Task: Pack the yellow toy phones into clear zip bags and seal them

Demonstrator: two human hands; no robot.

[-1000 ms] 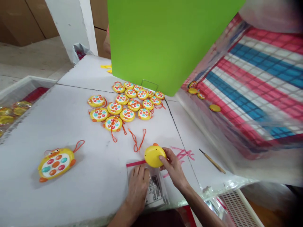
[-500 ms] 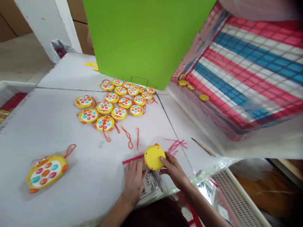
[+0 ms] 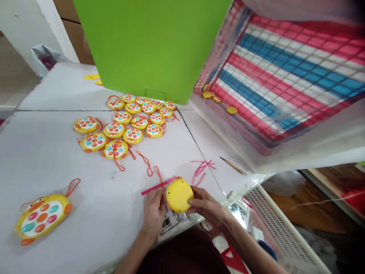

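In my right hand point(image 3: 207, 205) is a yellow toy point(image 3: 179, 195) held by its right edge between thumb and fingers. Its plain back, dotted with small dark holes, faces up. Just left of it, my left hand point(image 3: 154, 211) has its fingertips closed on the lower end of an orange cord loop point(image 3: 158, 175). A second orange cord point(image 3: 146, 164) lies a little farther off. Beneath both hands is a clear bag with a printed label point(image 3: 168, 224) and a pink-red top strip point(image 3: 151, 188), partly covered.
Several yellow button toys point(image 3: 133, 136) lie face up beyond the hands, and one point(image 3: 42, 217) sits at the left. Behind stands a green board point(image 3: 148, 49). A striped, lined crate point(image 3: 273, 76), a brown stick point(image 3: 232, 165) and pink strands point(image 3: 202, 166) are on the right.
My left hand has moved from flat on the bag to the cord's end, pulling it slightly nearer. The toy stays in my right hand. The view has shifted right.
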